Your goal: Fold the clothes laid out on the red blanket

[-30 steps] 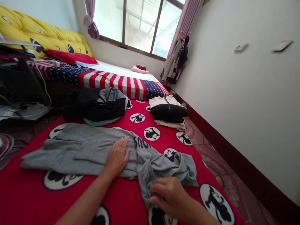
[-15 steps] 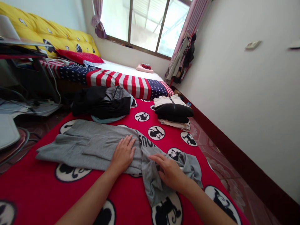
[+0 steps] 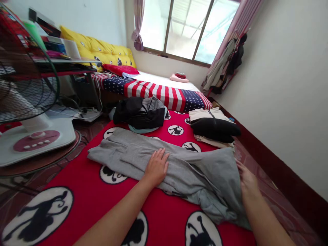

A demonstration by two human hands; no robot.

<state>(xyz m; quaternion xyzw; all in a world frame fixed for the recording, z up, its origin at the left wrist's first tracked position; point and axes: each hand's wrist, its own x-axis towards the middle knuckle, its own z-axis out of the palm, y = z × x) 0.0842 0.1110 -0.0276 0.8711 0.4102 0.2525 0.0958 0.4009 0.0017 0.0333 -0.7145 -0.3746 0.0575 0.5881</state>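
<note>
A long grey shirt (image 3: pixel 133 151) lies spread across the red blanket (image 3: pixel 84 201) with its sides tucked in. My left hand (image 3: pixel 156 168) rests flat on its middle, fingers stretched out. At the right end, my right hand (image 3: pixel 246 178) grips the shirt's edge and holds that part raised off the blanket. The fingertips of this hand are partly hidden behind the cloth. Under the raised part, the fabric hangs in loose folds.
A heap of dark clothes (image 3: pixel 142 112) lies beyond the shirt. A folded stack (image 3: pixel 214 124) of cream and black garments sits at the far right, near the wall. On the left a fan (image 3: pixel 36 140) stands on a round stool, with a bed (image 3: pixel 153 94) behind.
My right hand has moved right and taken hold of the shirt's end, lifting and straightening it. The black lettering is now covered. The view has turned left, bringing the fan into sight.
</note>
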